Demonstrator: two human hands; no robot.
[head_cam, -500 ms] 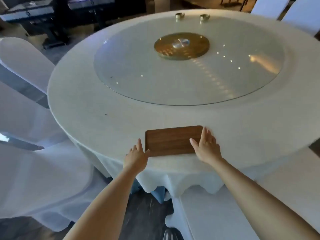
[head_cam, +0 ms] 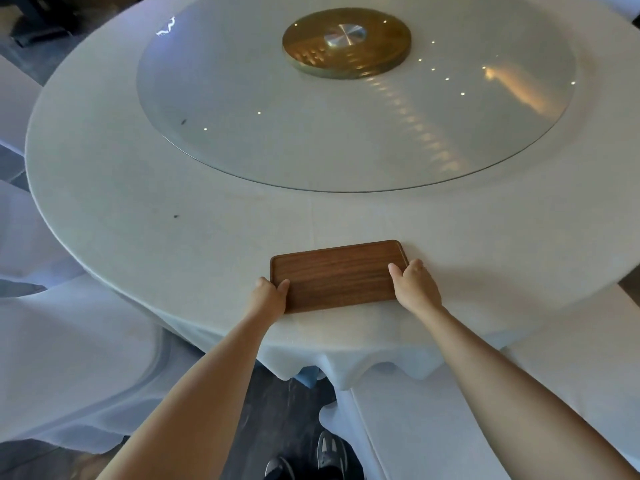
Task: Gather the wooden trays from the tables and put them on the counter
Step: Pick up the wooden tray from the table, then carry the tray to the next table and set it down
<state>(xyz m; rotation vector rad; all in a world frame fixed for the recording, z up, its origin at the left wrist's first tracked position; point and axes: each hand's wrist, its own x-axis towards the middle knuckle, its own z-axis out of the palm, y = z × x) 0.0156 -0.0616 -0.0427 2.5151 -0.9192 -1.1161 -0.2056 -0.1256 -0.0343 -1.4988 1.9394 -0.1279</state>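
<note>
Wooden tray (head_cam: 337,276) lay flat on the white tablecloth (head_cam: 207,237), directly between my two hands and near the table edge closest to me. Its long axis ran from one hand to the other, tilted slightly so that the end by my right hand (head_cam: 415,289) sat a little farther from me than the end by my left hand (head_cam: 268,297). My left hand was curled over the near-left corner, thumb on the upper face and the other fingers hidden at the short edge. My right hand clasped the right short edge, thumb likewise on top. Both hands were closed on the tray; neither was nearer than the other. Whether the tray had left the cloth I could not tell. I judged that the coming move was a level, two-handed lift toward me. Beyond my hands lay the glass turntable (head_cam: 346,133) with its brass hub (head_cam: 346,43).
</note>
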